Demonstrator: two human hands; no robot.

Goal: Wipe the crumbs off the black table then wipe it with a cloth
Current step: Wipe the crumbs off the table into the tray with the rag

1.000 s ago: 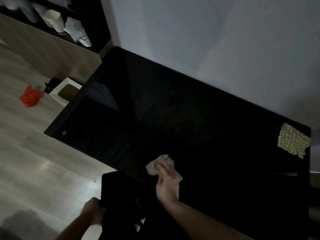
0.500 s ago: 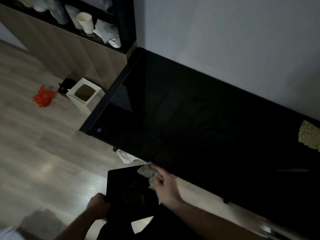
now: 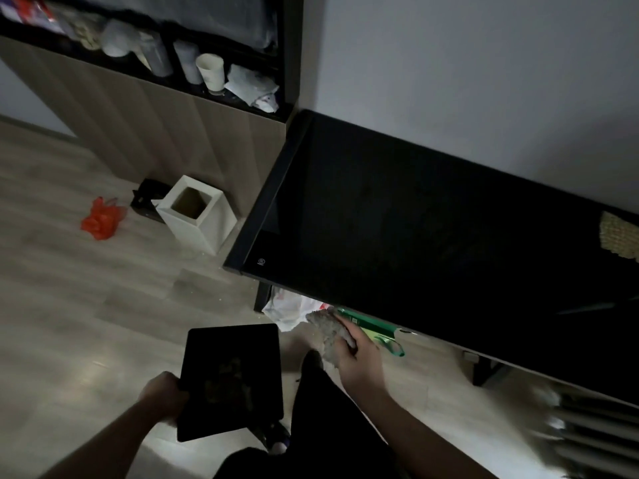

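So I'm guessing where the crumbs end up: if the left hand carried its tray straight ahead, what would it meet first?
Probably the white bin on the floor; the left hand and black tray point roughly toward it, though depth is unclear.

We hold our left hand (image 3: 162,392) low at the left, forearm bare and reaching up from the bottom edge, fingers curled tight in a grip. Our right hand (image 3: 358,357) stretches further forward, forearm angled up from the lower right, knuckles up and fingers closed in a loose fist
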